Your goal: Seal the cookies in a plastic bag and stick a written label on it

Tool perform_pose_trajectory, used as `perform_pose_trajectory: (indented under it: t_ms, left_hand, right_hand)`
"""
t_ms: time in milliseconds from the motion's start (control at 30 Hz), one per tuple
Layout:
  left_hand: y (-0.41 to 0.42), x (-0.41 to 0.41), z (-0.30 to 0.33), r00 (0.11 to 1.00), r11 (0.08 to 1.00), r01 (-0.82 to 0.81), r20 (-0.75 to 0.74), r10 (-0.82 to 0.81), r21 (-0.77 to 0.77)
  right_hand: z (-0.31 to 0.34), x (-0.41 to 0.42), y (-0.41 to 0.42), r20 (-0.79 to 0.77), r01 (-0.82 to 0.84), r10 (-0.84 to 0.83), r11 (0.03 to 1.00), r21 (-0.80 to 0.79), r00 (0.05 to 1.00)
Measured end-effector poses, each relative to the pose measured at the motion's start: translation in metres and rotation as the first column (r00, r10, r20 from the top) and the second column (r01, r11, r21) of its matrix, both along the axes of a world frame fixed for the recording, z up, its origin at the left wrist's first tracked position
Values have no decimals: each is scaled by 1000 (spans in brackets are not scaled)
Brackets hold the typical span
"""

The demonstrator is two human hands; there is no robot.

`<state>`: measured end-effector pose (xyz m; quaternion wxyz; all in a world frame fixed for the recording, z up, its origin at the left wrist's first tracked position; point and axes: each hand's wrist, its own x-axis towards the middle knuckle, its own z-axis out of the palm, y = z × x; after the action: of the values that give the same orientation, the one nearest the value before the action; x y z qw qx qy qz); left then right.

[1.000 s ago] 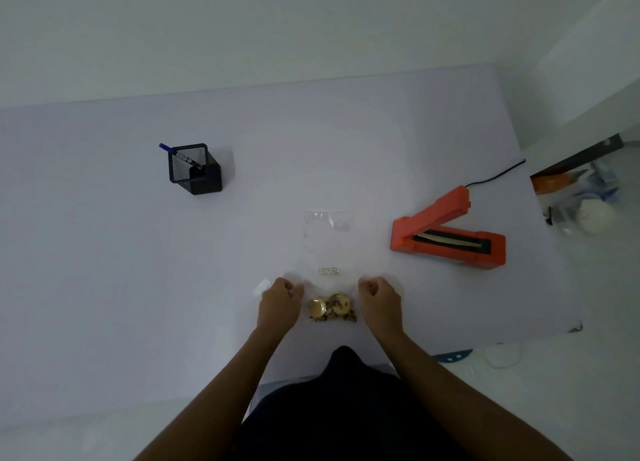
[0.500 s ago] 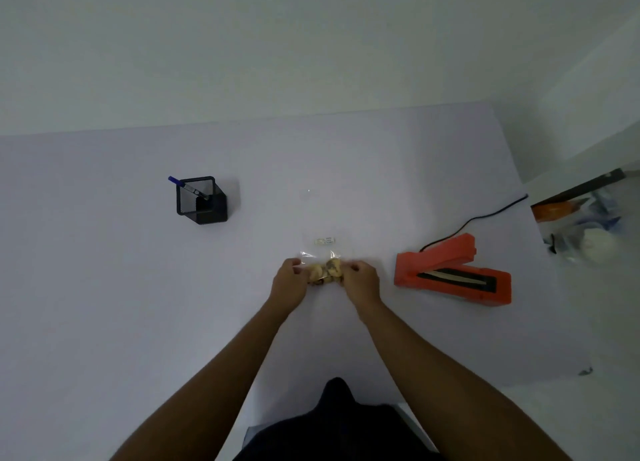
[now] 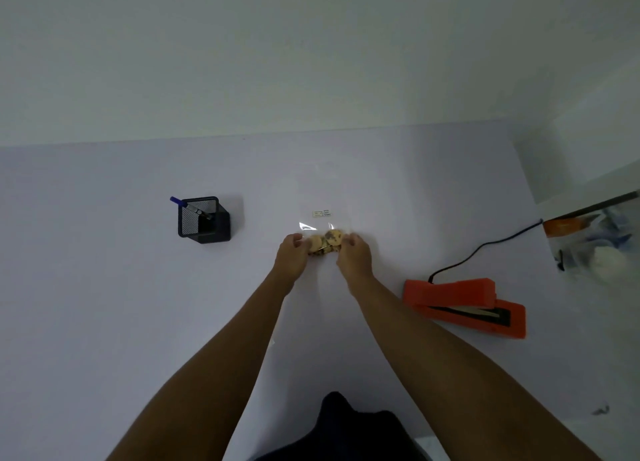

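Note:
A clear plastic bag (image 3: 317,225) lies on the white table (image 3: 104,287) with chocolate-chip cookies (image 3: 327,241) bunched at its near end. A small white label (image 3: 322,213) with writing sits on the bag beyond the cookies. My left hand (image 3: 291,254) grips the bag's left side beside the cookies. My right hand (image 3: 354,254) grips its right side. Both arms reach straight out over the middle of the table.
A black mesh pen holder (image 3: 203,220) with a blue pen (image 3: 188,205) stands at the left. An orange heat sealer (image 3: 464,304), lid raised, lies at the right with its black cord (image 3: 485,246) running back. Cluttered items (image 3: 588,239) sit off the table's right edge.
Both hands have carried the bag of cookies away from me, from the table's near edge toward its middle. The head camera has tilted up.

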<state>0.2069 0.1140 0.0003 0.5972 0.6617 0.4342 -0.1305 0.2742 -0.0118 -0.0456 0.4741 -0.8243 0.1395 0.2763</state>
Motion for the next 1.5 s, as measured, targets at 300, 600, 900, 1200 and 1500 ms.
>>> perform_pose_trajectory:
  t_ms: [300,600,900,1200,1500]
  left_hand:
    - [-46,-44,34,973,966,121,163,-161,230]
    - [-119,-89,67,920,946,271,242,-308,176]
    - [-193,-49,80,901,917,384,175,-398,106]
    - [-257,-7,51,965,979,202,175,-194,-25]
    - [-259,48,50,975,992,99,194,-112,77]
  right_hand:
    - [69,-51,-34,40,13,-14,1000,23,999]
    - [93,-129,-128,74,108,-114,991,85,991]
    - [88,-125,-258,28,522,-524,851,53,851]
    - [61,-66,-325,42,376,-376,926,4,926]
    - [50,22,-315,44,214,-213,977,-8,976]
